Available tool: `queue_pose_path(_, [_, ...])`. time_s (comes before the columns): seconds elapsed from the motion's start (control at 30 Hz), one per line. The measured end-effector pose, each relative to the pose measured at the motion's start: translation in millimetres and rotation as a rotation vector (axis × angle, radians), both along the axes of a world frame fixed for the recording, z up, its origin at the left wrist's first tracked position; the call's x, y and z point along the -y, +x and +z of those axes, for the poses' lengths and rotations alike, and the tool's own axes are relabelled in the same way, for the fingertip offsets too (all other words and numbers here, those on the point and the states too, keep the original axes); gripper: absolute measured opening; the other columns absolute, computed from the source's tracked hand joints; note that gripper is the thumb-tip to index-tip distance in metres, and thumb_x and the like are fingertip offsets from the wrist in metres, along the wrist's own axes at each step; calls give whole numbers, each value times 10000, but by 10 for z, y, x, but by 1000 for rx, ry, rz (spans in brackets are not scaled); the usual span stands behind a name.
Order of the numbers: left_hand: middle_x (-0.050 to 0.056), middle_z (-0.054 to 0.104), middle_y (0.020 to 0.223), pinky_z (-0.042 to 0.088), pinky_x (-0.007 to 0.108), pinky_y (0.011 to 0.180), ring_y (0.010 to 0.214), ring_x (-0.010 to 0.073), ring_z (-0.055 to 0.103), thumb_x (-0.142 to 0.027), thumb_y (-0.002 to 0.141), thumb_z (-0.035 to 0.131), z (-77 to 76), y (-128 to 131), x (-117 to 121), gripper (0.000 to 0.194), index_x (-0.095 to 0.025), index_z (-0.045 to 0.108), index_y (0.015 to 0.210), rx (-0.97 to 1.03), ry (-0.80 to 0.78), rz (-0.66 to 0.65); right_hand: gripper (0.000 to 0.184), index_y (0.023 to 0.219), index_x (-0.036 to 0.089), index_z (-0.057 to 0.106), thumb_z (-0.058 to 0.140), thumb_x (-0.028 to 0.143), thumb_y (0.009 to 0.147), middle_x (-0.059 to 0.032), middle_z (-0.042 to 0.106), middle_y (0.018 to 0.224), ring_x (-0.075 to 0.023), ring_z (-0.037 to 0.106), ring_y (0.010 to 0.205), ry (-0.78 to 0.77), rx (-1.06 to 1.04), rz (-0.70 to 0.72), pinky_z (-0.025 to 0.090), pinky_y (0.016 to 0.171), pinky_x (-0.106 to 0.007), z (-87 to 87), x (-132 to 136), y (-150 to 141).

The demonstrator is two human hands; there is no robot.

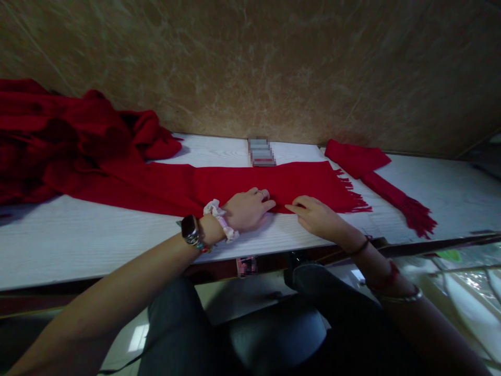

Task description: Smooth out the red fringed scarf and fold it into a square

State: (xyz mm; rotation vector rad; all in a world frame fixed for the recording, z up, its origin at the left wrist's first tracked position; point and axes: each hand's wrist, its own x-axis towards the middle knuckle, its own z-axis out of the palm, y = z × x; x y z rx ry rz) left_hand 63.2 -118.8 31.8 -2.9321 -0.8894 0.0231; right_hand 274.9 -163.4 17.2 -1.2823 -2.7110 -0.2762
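Note:
A red scarf [235, 180] lies stretched along the white table, its fringed end [354, 196] to the right. My left hand [250, 208] rests at the scarf's near edge, fingers curled on the cloth and thumb pointing right. It is closed on the cloth, though the fingertips are partly hidden. Just to the right, my right hand [315, 213] has thumb and forefinger pinched together at the same near edge. A small gap separates the two hands.
A heap of red cloth [78, 141] covers the table's left end, joined to the scarf. Another red fringed scarf [364, 162] lies folded at right. A blurred small block [261, 152] sits behind the scarf, near the marble-patterned wall [250, 68]. The table's front edge is close to my legs.

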Motion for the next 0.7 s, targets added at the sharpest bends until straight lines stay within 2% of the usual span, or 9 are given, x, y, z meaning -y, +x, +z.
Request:
queue_pose_path(0.13, [111, 503, 1134, 459, 315, 621, 943, 270, 523, -307, 855, 355, 26, -1, 52, 333, -221, 528, 1126, -16, -4, 62, 351, 1057, 113, 598, 365, 59, 799, -111, 580, 931, -189, 508, 878, -62, 4, -32, 436, 787, -333, 56, -82, -104])
queue_pose_path(0.33, [135, 478, 1115, 452, 310, 562, 748, 218, 597, -317, 866, 323, 68, -3, 26, 367, -238, 508, 1173, -51, -94, 16, 335, 1056, 141, 606, 384, 101, 808, -105, 606, 956, -193, 545, 876, -78, 46, -76, 453, 766, -335, 96, -236, -176])
queue_pose_path(0.5, [118, 476, 1116, 460, 313, 648, 796, 202, 595, -301, 872, 324, 49, -25, -53, 368, -254, 506, 1188, -14, -114, -34, 370, 1173, 149, 534, 380, 154, 838, -99, 615, 1015, -175, 574, 884, -50, 17, -218, 458, 744, -298, 15, -331, -232])
queue_pose_path(0.7, [91, 528, 1138, 443, 316, 725, 911, 211, 563, -309, 834, 388, -24, -94, -162, 353, -290, 545, 1149, 44, -142, -147, 391, 1179, 151, 536, 393, 131, 817, -106, 630, 1074, -189, 577, 958, -63, 9, -323, 448, 804, -311, -19, -424, -294])
